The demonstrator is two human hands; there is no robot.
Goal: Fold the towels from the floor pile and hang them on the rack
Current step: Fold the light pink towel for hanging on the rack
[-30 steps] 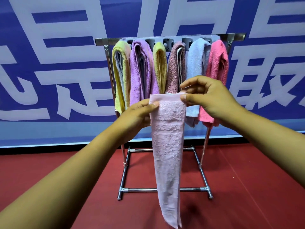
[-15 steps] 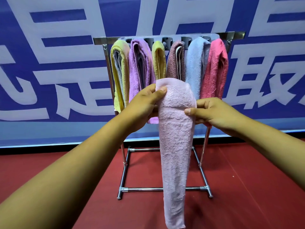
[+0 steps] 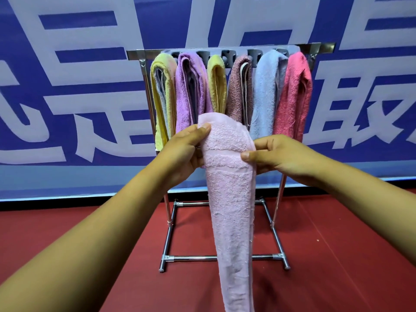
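The pale pink towel (image 3: 229,199) hangs in the centre of the frame, folded into a long narrow strip whose top is doubled over and whose tail drops out of the bottom edge. It looks light, soft and limp, with no stiffness of its own, so it should sag wherever it is unsupported; the fold at the top, taken from both sides, seems the sensible place to hold it.

The left hand (image 3: 186,152) pinches the upper left edge, thumb on the front face. The right hand (image 3: 276,156) grips the right edge a little lower, thumb across the band. Both forearms reach forward from the lower corners.

Behind, the rack (image 3: 225,50) already carries 6 folded towels (image 3: 265,91) side by side.
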